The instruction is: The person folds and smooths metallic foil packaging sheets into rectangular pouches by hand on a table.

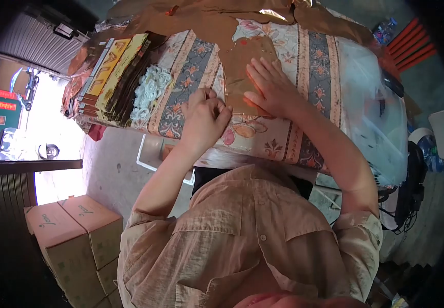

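Note:
A shiny brown sheet (245,66) lies flat on the patterned tablecloth (255,137), and a clear film seems to cover part of it. My right hand (274,91) rests palm down on the sheet's right side, fingers stretched out and slightly apart. At the lower left edge of the sheet is my left hand (205,119), its fingers curled in and thumb close to the index finger. What those fingers pinch, if anything, is hidden. Left of my left hand are white ribbon-like loops (151,88) beside a stack of yellow and brown printed packs (116,77).
More brown sheeting (181,23) covers the table's far side. Clear plastic (373,108) drapes over the right end, near a dark object (392,84). Cardboard boxes (75,220) stand on the floor at lower left. A plastic bottle (385,30) is at far right.

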`<state>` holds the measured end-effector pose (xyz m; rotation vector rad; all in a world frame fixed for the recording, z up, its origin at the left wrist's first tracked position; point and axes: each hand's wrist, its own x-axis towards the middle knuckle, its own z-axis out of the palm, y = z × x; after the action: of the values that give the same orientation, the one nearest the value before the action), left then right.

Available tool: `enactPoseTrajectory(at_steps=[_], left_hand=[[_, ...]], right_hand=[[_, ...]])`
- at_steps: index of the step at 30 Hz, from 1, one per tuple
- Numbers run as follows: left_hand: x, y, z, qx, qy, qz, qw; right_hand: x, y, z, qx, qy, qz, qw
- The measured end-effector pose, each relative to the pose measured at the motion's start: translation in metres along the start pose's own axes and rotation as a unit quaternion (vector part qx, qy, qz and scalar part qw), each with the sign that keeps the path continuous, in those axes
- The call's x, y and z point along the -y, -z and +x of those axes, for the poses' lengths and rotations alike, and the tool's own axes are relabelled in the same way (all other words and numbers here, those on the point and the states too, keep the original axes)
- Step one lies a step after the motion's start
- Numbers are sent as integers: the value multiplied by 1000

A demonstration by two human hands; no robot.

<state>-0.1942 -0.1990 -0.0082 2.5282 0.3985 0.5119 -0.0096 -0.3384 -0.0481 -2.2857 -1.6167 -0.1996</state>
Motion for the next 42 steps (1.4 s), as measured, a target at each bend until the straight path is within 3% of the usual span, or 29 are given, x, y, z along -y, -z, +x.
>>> enactPoseTrajectory(at_steps=[11, 14, 17, 18, 20, 27, 30, 32, 33, 35, 38, 42], left_hand=[[0, -4, -9, -15, -17, 89, 996], [12, 4, -4, -31, -58, -20, 998], [16, 12, -4, 14, -187, -75, 979], [14, 15, -5, 12, -185, -75, 980], [9, 20, -10, 93, -259, 60, 960], [13, 20, -18, 131, -233, 87, 960], [17, 24, -10, 133, -229, 41, 963], [26, 25, 6, 183, -175, -94, 963], [26, 23, 13, 184, -174, -95, 963], [22, 22, 30, 82, -200, -64, 974], [32, 12, 43, 83, -222, 27, 971], [39, 7, 43, 81, -262, 27, 961]], right_hand=[[4, 6, -2, 2, -2, 20, 1000], [2, 3, 0, -1, 2, 15, 1000], [2, 5, 0, 14, -2, 16, 1000], [3, 6, 0, 25, -8, 16, 1000], [4, 7, 1, 25, -7, 16, 1000], [4, 8, 0, 28, -9, 24, 999], [1, 3, -1, 14, 6, 13, 1000], [0, 3, 0, 15, 6, 13, 1000], [1, 3, -1, 17, 5, 16, 1000], [2, 4, -1, 19, 3, 16, 1000], [2, 4, 0, 20, 0, 16, 1000], [3, 6, -1, 21, 2, 10, 1000]])
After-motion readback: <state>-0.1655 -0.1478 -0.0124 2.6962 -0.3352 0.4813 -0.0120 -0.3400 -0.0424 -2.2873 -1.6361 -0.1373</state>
